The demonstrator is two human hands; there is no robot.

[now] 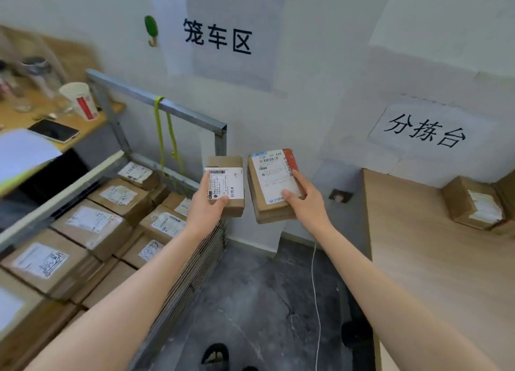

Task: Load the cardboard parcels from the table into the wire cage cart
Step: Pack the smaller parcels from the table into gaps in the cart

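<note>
My left hand (207,204) grips the small parcel (227,175), my right hand (305,200) the bigger parcel (271,181). Either might clip the cage cart (133,90) at nine o'clock and drop.

"笼车区" is printed on a large paper sheet (237,36). "分拣台" is printed on a second sheet (426,133) above the table (418,259). "530 05 A68" is shown on the label of the larger parcel (273,181), and "色M" on that of the smaller parcel (227,181).
</note>
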